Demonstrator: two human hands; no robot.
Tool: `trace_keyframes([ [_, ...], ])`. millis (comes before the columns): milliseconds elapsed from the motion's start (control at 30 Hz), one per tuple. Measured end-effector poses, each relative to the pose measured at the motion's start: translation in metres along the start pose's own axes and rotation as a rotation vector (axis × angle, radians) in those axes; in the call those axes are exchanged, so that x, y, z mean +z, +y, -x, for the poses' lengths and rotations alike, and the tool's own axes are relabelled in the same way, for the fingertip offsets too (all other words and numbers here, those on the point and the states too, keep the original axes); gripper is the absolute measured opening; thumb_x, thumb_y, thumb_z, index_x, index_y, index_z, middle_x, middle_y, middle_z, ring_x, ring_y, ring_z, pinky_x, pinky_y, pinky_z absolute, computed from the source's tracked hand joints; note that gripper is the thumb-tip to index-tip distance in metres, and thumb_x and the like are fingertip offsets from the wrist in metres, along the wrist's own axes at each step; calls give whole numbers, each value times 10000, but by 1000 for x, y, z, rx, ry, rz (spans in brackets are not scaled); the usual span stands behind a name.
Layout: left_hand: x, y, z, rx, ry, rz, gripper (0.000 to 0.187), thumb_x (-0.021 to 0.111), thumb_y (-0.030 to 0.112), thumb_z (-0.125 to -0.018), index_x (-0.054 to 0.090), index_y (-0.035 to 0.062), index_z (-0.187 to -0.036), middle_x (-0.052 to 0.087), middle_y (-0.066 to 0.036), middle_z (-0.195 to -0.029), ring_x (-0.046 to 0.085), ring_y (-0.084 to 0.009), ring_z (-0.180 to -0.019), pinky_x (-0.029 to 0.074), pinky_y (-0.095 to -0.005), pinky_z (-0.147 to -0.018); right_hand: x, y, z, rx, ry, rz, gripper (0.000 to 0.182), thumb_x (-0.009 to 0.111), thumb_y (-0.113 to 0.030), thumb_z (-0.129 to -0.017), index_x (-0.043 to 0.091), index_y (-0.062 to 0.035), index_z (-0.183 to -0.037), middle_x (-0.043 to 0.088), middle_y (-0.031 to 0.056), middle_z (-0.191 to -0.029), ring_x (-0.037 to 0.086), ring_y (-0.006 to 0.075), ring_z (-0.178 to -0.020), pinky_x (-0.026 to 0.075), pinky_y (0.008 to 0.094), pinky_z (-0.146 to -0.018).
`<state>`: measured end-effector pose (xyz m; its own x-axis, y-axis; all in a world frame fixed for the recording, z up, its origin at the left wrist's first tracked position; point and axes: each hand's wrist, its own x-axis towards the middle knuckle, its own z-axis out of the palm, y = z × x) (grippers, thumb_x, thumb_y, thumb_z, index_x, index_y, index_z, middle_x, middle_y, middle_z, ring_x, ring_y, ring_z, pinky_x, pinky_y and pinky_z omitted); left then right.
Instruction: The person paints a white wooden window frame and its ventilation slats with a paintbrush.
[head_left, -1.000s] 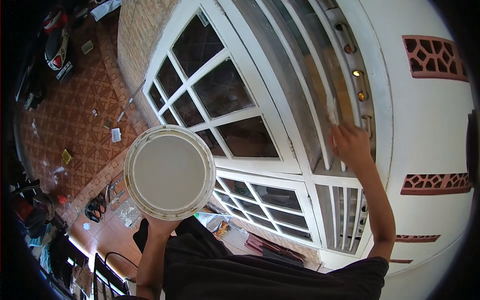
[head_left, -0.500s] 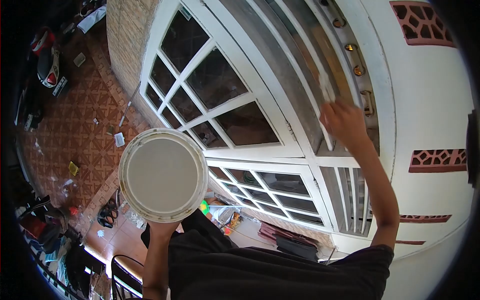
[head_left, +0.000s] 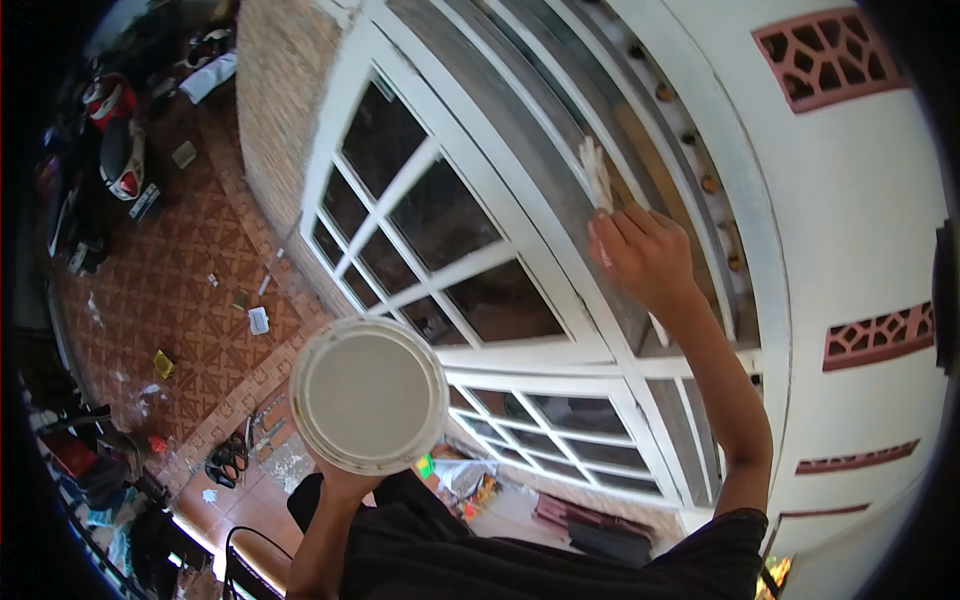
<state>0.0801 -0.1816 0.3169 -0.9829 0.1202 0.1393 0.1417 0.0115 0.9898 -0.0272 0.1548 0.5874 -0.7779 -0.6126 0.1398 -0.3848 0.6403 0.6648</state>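
My left hand (head_left: pixel 347 482) supports a round white paint tub (head_left: pixel 368 397) from below and at its near edge; most of the fingers are hidden under it. Its rim is smeared, and a flat greyish-white surface fills the inside. Higher up and to the right, my right hand (head_left: pixel 645 255) is closed around a paintbrush (head_left: pixel 596 175) whose whitish end points up and away. The brush overlaps the white slats (head_left: pixel 560 130) of the vent panel above the window. Beside the slats runs the white window frame (head_left: pixel 500 225) with its dark glass panes.
A white wall with reddish vent blocks (head_left: pixel 830 58) stands on the right. Down on the left, a tiled floor (head_left: pixel 190 300) holds a parked motorbike (head_left: pixel 122 155), sandals (head_left: pixel 230 460) and scattered litter. Folded dark sheets (head_left: pixel 600 530) lie below the window.
My right hand and the brush have shifted left across the slats. The camera view has turned, and the tub appears lower and further right.
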Motion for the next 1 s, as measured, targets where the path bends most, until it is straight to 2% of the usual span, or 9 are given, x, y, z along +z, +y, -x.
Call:
trace_keyframes([
  [267, 3, 3, -4, -8, 88, 156, 1158, 1011, 283, -596, 302, 15, -1471, 526, -149, -1354, 570, -270, -1237, 467, -414, -1062, 83, 50, -172, -195, 263, 11, 151, 730, -158, -800, 584, -124, -813, 608, 18, -676, 652, 176, -660, 532, 323, -567],
  [333, 2, 4, -7, 7, 90, 158, 1335, 1013, 307, -583, 121, 19, -1533, 408, -190, -1434, 499, -297, -1311, 414, -432, -1103, 98, 67, -217, -249, 293, -23, 121, 719, -156, -834, 613, -101, -818, 636, 54, -694, 661, 233, -666, 529, 360, -566],
  [367, 4, 4, -8, -22, 117, 198, 1338, 1014, 312, -579, 122, 21, -1533, 407, -191, -1434, 497, -301, -1315, 412, -436, -1104, 105, 74, -240, -276, 309, -39, 112, 714, -155, -851, 628, -90, -820, 650, 72, -703, 665, 262, -669, 527, 379, -565],
  [467, 9, 0, -3, -88, 177, 232, 1348, 1016, 322, -569, 123, 26, -1535, 404, -194, -1437, 491, -312, -1324, 405, -449, -1111, 125, 93, -303, -242, 257, 12, 137, 665, -203, -884, 647, -68, -862, 687, 108, -753, 682, 315, -716, 540, 422, -609],
  [567, 12, -10, -1, -144, 234, 216, 1345, 1016, 331, -566, 136, 21, -1534, 398, -197, -1444, 483, -312, -1331, 397, -451, -1116, 134, 112, -354, -217, 103, 98, 174, 641, -233, -894, 666, -64, -865, 700, 137, -770, 687, 341, -743, 549, 458, -665],
  [667, 17, -20, 1, -190, 287, 194, 1342, 1015, 340, -562, 148, 16, -1533, 392, -199, -1451, 476, -312, -1338, 389, -452, -1122, 136, 132, -366, -305, 24, 166, 182, 641, -241, -895, 679, -71, -844, 682, 166, -741, 676, 365, -739, 535, 487, -697],
  [767, 21, -26, 2, -211, 320, 191, 1338, 1015, 349, -559, 160, 11, -1533, 386, -202, -1458, 468, -312, -1345, 381, -453, -1127, 123, 148, -339, -290, -167, 109, 210, 628, -242, -907, 679, -51, -837, 654, 182, -702, 656, 382, -721, 513, 500, -684],
  [867, 25, -27, -3, -222, 340, 192, 1336, 1014, 358, -556, 172, 6, -1532, 380, -204, -1465, 461, -312, -1352, 373, -454, -1133, 107, 151, -309, -187, -87, -7, 263, 573, -256, -922, 666, -50, -787, 644, 165, -684, 631, 377, -685, 497, 486, -661],
  [1000, 23, -15, -15, -276, 323, 179, 1347, 1020, 352, -546, 175, 1, -1534, 371, -209, -1477, 465, -311, -1356, 396, -454, -1120, 100, 150, -315, -149, 46, -138, 274, 563, -269, -941, 658, -50, -806, 614, 152, -648, 605, 367, -643, 483, 464, -636],
])
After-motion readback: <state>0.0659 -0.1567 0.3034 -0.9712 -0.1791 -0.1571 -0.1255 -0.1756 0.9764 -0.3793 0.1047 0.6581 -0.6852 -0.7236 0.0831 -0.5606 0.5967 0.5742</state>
